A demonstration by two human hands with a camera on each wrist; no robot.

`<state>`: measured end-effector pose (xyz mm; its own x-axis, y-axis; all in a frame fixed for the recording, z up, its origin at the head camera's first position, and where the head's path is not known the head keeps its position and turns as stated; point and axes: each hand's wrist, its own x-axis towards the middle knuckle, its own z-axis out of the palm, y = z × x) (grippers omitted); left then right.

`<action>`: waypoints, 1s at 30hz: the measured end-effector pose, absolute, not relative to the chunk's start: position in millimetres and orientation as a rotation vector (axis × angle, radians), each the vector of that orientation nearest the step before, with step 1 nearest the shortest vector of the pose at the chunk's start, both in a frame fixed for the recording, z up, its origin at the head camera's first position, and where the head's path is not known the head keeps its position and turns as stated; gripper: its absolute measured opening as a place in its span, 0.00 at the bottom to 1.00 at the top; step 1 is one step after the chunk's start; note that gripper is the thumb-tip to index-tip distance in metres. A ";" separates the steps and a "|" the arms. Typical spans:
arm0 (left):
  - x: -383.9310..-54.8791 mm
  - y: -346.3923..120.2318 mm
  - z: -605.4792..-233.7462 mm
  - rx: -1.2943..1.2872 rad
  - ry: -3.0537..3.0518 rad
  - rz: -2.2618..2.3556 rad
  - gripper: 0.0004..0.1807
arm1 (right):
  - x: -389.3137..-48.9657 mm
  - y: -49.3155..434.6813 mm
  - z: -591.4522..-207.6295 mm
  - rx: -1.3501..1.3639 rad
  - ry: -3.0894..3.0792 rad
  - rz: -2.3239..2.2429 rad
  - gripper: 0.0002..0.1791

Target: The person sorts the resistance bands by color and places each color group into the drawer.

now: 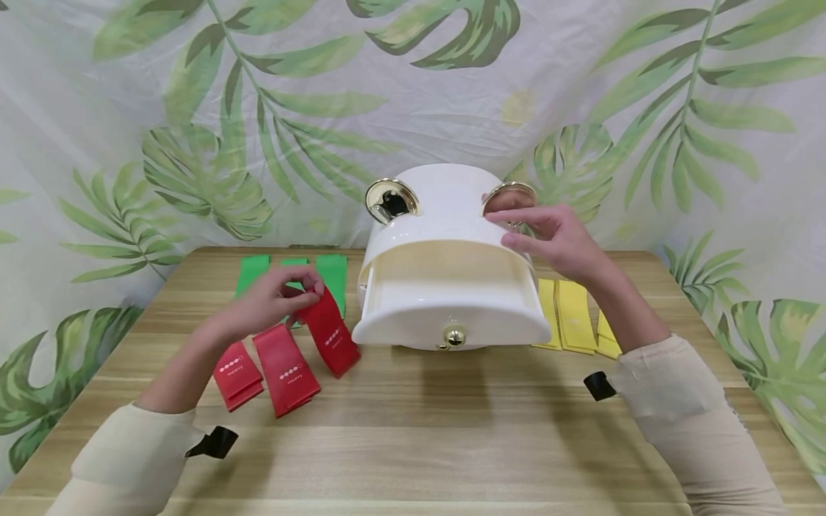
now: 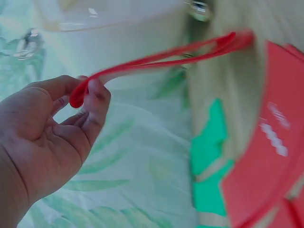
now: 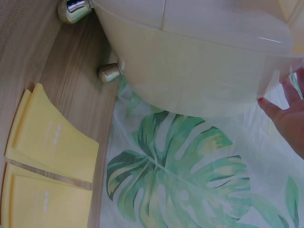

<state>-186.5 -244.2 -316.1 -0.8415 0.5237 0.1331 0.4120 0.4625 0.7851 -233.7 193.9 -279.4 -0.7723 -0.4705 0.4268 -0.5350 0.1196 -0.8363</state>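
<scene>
My left hand [image 1: 274, 301] pinches the top end of a red resistance band [image 1: 332, 333], which hangs folded over the table just left of a white box. In the left wrist view the band [image 2: 156, 61] slants away from the fingertips as a flat loop. The white box [image 1: 445, 193] has two gold-rimmed ears, and its front flap [image 1: 452, 322] with a gold knob is tilted out. At the right ear [image 1: 510, 197], my right hand [image 1: 555, 240] rests with fingers extended, thumb against the box's side. Whatever is inside the box is hidden.
Two more stacks of red bands [image 1: 287, 369] lie below my left hand. Green bands [image 1: 332, 276] lie behind them, left of the box. Yellow bands [image 1: 574, 315] lie right of it, partly under my right arm. A leaf-patterned cloth [image 1: 310, 143] hangs behind the table [image 1: 413, 451].
</scene>
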 end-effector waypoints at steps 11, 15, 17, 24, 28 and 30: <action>-166.1 -233.1 -261.1 0.732 2.462 1.726 0.05 | -233.4 193.7 -279.9 1.016 -2.311 1.757 0.19; -162.5 -229.5 -253.8 0.739 2.320 1.954 0.08 | -233.2 193.3 -280.0 1.024 -2.304 1.761 0.19; -161.1 -227.3 -251.2 0.751 2.279 2.030 0.08 | -233.2 193.4 -280.0 1.025 -2.307 1.758 0.19; -155.4 -213.4 -237.6 0.798 2.238 2.247 0.08 | -233.7 193.5 -280.6 1.029 -2.303 1.757 0.19; -154.5 -206.1 -230.8 0.823 2.164 2.394 0.12 | -233.7 193.5 -280.8 1.044 -2.292 1.765 0.19; -154.7 -203.3 -227.8 0.851 2.100 2.458 0.12 | -233.7 193.5 -280.7 1.046 -2.289 1.763 0.19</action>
